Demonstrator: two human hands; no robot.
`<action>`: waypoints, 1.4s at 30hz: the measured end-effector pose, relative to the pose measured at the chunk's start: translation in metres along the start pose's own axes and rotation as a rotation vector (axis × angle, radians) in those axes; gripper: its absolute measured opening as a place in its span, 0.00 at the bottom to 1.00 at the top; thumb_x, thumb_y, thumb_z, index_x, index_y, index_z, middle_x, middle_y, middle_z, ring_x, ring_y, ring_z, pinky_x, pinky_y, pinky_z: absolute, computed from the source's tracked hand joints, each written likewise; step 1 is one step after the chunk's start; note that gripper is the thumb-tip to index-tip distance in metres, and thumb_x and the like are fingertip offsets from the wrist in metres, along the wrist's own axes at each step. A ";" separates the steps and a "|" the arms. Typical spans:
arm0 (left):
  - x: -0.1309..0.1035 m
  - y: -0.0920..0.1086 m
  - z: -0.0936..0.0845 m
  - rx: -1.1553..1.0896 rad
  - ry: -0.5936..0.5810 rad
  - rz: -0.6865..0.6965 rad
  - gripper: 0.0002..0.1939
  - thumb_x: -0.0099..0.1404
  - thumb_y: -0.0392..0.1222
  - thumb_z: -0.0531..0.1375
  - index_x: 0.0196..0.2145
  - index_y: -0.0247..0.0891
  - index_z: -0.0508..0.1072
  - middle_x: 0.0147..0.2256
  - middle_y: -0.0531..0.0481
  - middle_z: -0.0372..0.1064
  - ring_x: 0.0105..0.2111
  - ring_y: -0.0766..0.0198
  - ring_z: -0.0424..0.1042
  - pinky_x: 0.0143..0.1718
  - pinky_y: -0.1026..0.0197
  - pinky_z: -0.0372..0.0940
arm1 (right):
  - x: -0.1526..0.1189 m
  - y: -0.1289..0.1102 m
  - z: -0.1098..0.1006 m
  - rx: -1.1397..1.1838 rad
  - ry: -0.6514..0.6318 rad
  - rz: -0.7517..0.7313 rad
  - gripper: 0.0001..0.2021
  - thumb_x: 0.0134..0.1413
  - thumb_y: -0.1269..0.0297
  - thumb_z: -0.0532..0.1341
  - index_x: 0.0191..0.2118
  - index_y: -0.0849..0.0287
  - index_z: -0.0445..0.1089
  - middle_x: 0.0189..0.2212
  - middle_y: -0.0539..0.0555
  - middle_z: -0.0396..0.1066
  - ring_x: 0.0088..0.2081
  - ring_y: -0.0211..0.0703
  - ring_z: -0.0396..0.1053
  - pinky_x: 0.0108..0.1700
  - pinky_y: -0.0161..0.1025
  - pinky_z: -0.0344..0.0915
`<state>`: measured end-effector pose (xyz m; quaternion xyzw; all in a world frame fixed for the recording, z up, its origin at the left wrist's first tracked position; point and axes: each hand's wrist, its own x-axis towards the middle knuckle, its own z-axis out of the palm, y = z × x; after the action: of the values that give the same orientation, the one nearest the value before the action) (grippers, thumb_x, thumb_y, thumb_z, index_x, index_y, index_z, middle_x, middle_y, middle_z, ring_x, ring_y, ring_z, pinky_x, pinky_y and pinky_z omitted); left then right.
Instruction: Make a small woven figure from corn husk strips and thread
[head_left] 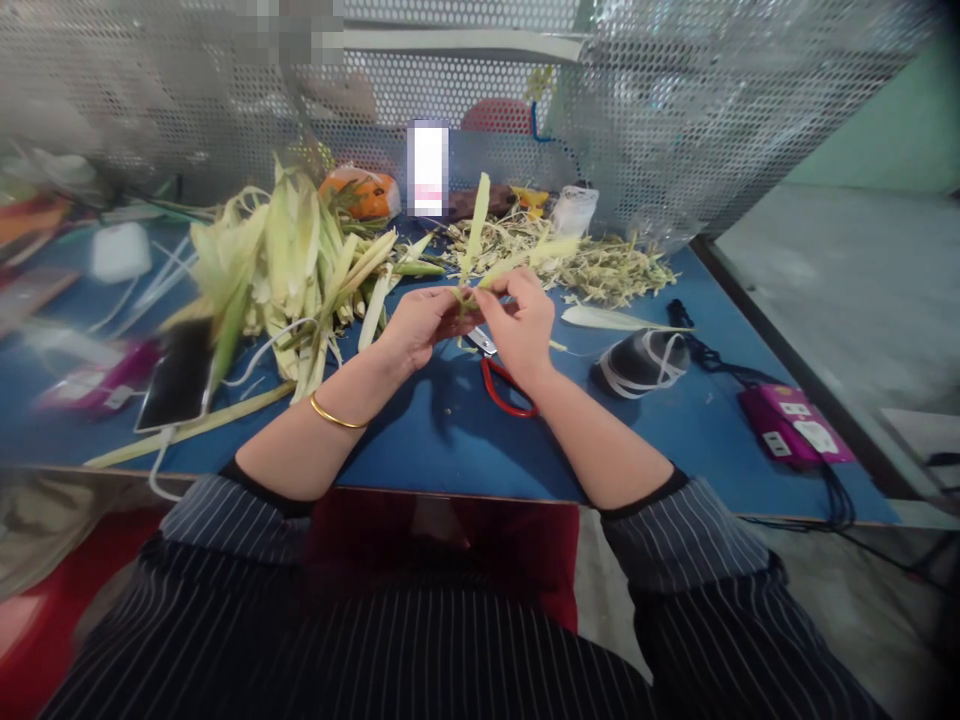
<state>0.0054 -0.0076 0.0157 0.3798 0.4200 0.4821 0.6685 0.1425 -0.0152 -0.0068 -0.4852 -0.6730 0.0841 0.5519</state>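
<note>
Near the middle of the blue table, my left hand (429, 318) and my right hand (521, 318) meet, both closed on pale green corn husk strips (475, 228). One strip stands up between the hands, and another slants off to the upper right behind my right fingers. How the strips cross at the fingertips is partly hidden. Under my right hand lies a pair of red-handled scissors (508, 392), its blades partly covered. Left of my hands is a large heap of corn husks (289, 235). Behind them spreads a pile of husk scraps (600, 265).
A dark spool wrapped in white cord (641, 362) and a purple power strip (795, 425) with black cables sit at right. A phone (177, 375) on a white cable lies at left. Behind are an orange packet (361, 192) and a perforated metal screen (450, 85).
</note>
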 end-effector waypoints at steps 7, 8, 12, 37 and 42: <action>-0.003 0.004 0.004 0.150 -0.022 0.054 0.04 0.65 0.34 0.63 0.31 0.33 0.75 0.24 0.51 0.75 0.23 0.69 0.75 0.31 0.68 0.72 | 0.010 0.003 -0.002 0.263 -0.121 0.458 0.10 0.50 0.68 0.61 0.22 0.57 0.61 0.20 0.44 0.59 0.25 0.34 0.57 0.30 0.35 0.57; -0.003 0.004 0.003 0.156 -0.028 0.065 0.04 0.64 0.35 0.64 0.31 0.33 0.75 0.24 0.51 0.74 0.23 0.69 0.75 0.31 0.68 0.72 | 0.011 0.003 -0.004 0.219 -0.108 0.405 0.10 0.50 0.68 0.61 0.22 0.57 0.61 0.20 0.44 0.60 0.25 0.34 0.58 0.30 0.35 0.57; -0.002 0.001 0.001 0.152 -0.010 0.092 0.05 0.62 0.36 0.66 0.32 0.34 0.72 0.24 0.53 0.74 0.23 0.69 0.75 0.28 0.67 0.72 | 0.012 0.003 -0.008 0.065 -0.125 0.286 0.07 0.52 0.66 0.60 0.25 0.57 0.65 0.21 0.46 0.67 0.25 0.36 0.62 0.32 0.36 0.60; 0.001 -0.002 -0.001 0.084 -0.009 0.077 0.05 0.58 0.36 0.69 0.32 0.33 0.78 0.30 0.50 0.78 0.24 0.73 0.73 0.30 0.69 0.71 | 0.016 0.002 -0.012 0.064 -0.326 0.466 0.14 0.57 0.61 0.56 0.22 0.57 0.66 0.14 0.47 0.62 0.18 0.36 0.61 0.26 0.37 0.59; 0.004 0.000 -0.006 0.029 0.043 0.069 0.04 0.58 0.34 0.69 0.29 0.33 0.76 0.25 0.53 0.75 0.23 0.73 0.72 0.28 0.70 0.70 | 0.008 -0.013 -0.022 -0.396 -0.215 -0.129 0.11 0.63 0.61 0.56 0.34 0.58 0.74 0.29 0.55 0.75 0.30 0.43 0.70 0.33 0.39 0.60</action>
<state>0.0007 -0.0032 0.0129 0.3933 0.4279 0.5068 0.6367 0.1540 -0.0248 0.0151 -0.5282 -0.7610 -0.0338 0.3752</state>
